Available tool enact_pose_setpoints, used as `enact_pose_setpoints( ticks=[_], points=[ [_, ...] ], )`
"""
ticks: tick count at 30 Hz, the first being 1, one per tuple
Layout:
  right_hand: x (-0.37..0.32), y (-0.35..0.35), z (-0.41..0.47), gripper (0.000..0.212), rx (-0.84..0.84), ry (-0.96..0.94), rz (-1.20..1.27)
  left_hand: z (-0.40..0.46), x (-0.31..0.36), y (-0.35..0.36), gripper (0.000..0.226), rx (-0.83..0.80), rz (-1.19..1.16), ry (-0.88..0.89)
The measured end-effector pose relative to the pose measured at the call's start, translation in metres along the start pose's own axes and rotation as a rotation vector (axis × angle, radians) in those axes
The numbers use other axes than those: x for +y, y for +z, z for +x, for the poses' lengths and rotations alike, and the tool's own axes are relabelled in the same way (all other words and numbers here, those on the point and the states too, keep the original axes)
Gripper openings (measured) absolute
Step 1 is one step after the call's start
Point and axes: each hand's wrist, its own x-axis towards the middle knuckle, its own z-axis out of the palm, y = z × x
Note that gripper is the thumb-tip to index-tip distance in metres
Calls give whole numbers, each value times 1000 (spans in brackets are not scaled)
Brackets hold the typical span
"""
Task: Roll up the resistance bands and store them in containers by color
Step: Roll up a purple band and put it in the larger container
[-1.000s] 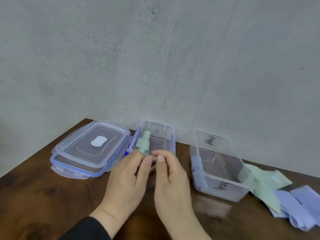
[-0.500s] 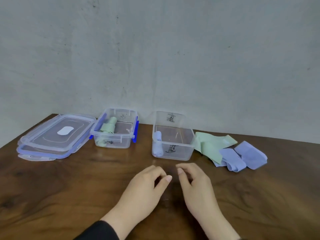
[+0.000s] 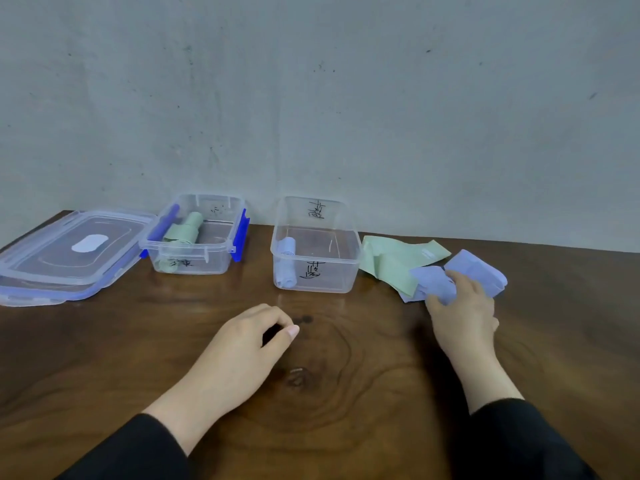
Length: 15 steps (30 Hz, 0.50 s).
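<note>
R hand (image 3: 462, 313) at the loose pile on the right side of the table (image 3: 104, 358), fingers curled round a crumpled purple band (image 3: 434, 284). Grip looks like a bunch, not an edge pinch. L hand (image 3: 242, 348) rests near table centre, fingers loosely curled, thumb and forefinger close together, holding nothing.

Step in hand (judgement): pick up the next purple band for rolling.

How to do it well:
- Lift this band alone. A second purple band (image 3: 479, 271) lies just behind, touching the hand; check it doesn't drag along.
- Bring band to the bare wood in front of L hand, flatten, find a short end, then roll w/ both hands. Thin stretchy stuff, likely to spring open, so keep the roll pinched until it's in the box.
- Goes in the box (image 3: 313, 271) w/ handwritten mark, where one purple roll (image 3: 287, 258) already lies by the left wall. Room beside it.

Around / in the way:
- Green band (image 3: 391, 263) unrolled, partly under the purple one, touching the purple box's right wall. May get pulled w/ the lift.
- Blue-clipped box (image 3: 197, 251) to the left holds green rolls (image 3: 185, 230); count unclear.
- Two lids (image 3: 65, 254) stacked at far left, touching that box. Out of the path.
- Approx. three bands left to roll.
</note>
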Motion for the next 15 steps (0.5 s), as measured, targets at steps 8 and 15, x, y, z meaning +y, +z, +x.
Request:
enact_pose_setpoints(
  ticks=[8,15],
  points=[
    [37,-12,38,45,152,144,15,0,0,1,15,-6,-8,-4],
    [53,-13,55,42,72,264,-103,0,1,1,16,-17,-8,-9]
  ],
)
